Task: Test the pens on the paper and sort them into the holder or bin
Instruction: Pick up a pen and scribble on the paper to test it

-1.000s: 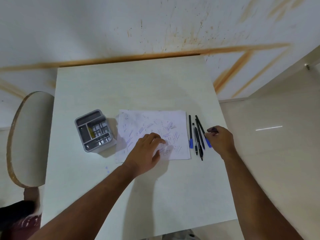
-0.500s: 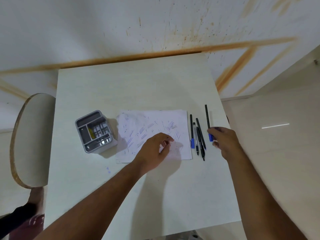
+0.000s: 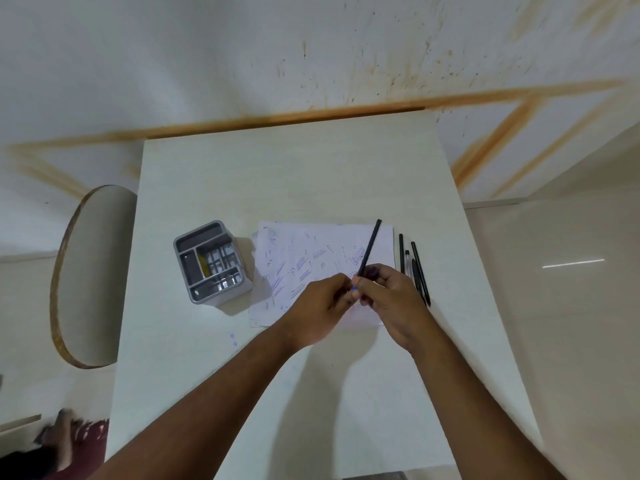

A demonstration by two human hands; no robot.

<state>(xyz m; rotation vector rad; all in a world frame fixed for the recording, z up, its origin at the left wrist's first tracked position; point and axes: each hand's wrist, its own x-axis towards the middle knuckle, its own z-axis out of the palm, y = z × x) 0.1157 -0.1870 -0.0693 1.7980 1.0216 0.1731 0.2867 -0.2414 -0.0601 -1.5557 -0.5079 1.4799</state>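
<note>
Presently, a pale table (image 3: 311,174) carries all items. White paper (image 3: 311,251), covered in blue scribbles, lies at its centre. Just left of the sheet stands a grey compartmented holder (image 3: 211,263). Both hands meet above the paper: the right hand (image 3: 391,299) grips a black pen (image 3: 370,247) angled upward, and the left hand (image 3: 318,311) pinches its lower, blue-tipped end. Several spare pens (image 3: 417,268) lie side by side just right of the sheet.
</note>
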